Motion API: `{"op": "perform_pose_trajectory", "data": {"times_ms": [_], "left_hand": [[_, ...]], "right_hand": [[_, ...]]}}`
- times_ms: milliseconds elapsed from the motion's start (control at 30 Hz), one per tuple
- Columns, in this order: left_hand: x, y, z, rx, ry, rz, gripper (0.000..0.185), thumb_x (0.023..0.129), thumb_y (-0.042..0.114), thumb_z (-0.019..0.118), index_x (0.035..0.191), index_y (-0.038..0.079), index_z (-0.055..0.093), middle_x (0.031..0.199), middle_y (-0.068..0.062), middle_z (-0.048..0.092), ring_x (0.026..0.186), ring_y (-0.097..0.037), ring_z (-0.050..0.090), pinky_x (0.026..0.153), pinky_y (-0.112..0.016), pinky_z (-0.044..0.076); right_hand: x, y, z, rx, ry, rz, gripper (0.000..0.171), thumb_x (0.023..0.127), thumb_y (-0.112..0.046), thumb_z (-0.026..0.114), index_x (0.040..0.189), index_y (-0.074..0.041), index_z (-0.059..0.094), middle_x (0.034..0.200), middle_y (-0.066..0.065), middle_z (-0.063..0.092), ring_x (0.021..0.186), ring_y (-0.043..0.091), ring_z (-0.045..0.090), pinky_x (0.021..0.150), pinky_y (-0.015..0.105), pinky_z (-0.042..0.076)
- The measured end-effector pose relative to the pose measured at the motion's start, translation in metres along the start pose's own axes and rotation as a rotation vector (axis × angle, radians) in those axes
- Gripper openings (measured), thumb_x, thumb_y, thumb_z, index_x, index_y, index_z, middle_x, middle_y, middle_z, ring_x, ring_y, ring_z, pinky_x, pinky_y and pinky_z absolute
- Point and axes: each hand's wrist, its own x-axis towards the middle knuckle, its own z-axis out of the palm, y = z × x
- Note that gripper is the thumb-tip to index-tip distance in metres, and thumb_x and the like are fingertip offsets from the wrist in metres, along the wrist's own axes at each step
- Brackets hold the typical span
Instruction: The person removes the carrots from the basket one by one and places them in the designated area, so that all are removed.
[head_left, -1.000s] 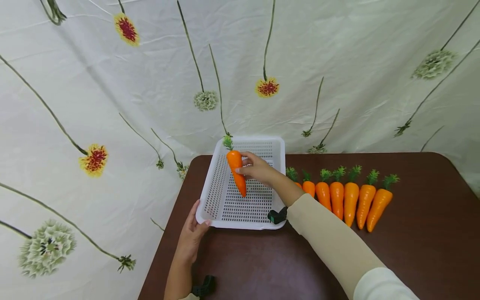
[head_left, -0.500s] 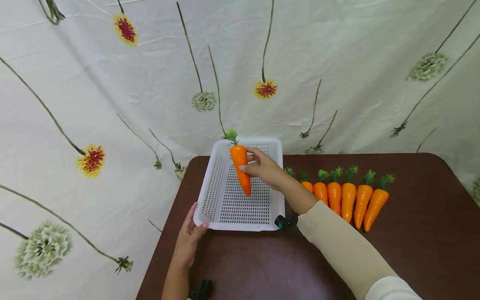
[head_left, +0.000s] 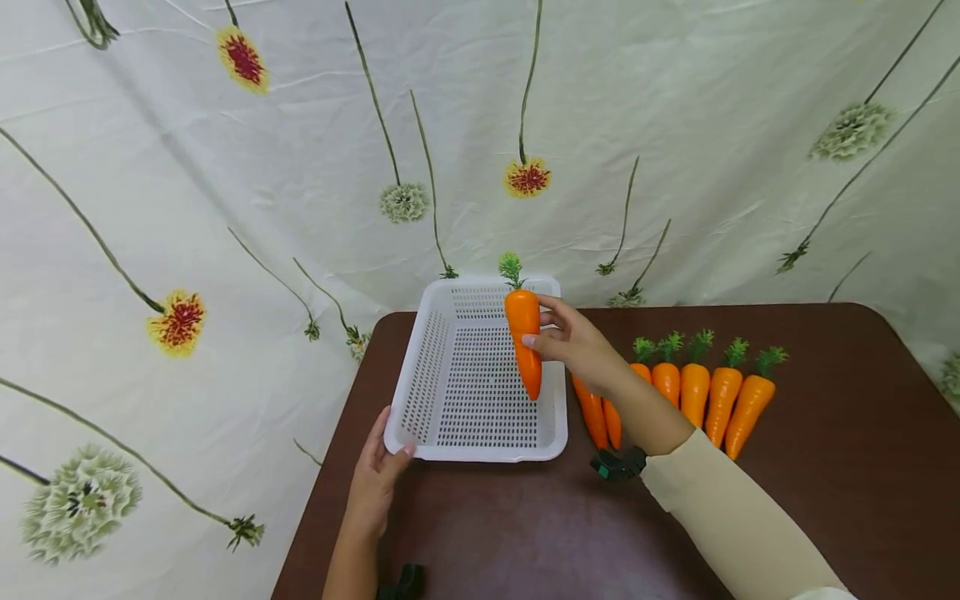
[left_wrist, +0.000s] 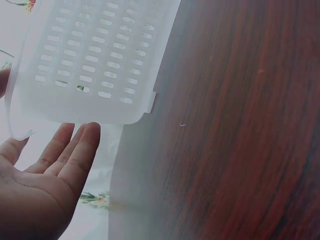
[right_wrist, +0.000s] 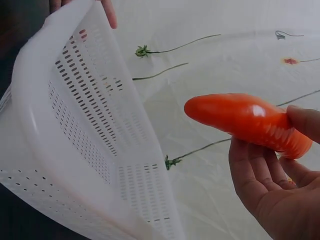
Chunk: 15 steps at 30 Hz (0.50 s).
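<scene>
My right hand pinches an orange carrot between thumb and fingers. Its green leafy top points up and its tip down, over the right side of a white plastic basket. In the right wrist view the carrot stands apart from the basket wall. My left hand grips the basket's near left corner, thumb over the rim. Seen from the left wrist, fingers touch the basket from below. No carrot shows inside the basket.
Several carrots lie in a row on the brown table, right of the basket. My right forearm passes over some of them. A white flowered cloth hangs behind the table's far edge.
My right hand has moved right with the carrot, from above the basket's middle to its right side. My left hand stays at the same corner.
</scene>
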Motion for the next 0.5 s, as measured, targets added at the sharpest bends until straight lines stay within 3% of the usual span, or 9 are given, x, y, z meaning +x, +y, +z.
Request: {"op": "perform_pose_trajectory", "data": {"times_ms": [500], "left_hand": [[-0.002,-0.003,0.002,0.013,-0.031,0.018,0.083,0.096,0.006,0.066,0.162,0.027,0.02,0.161,-0.015,0.036,0.129,-0.005,0.056,0.096,-0.012,0.049]], "right_hand": [[-0.038,0.023,-0.048,-0.026,0.159,0.022,0.07,0.1,-0.024,0.064,0.159,-0.019,0.028,0.134,0.007,0.054,0.112,0.01,0.062,0.09,0.028,0.055]]}}
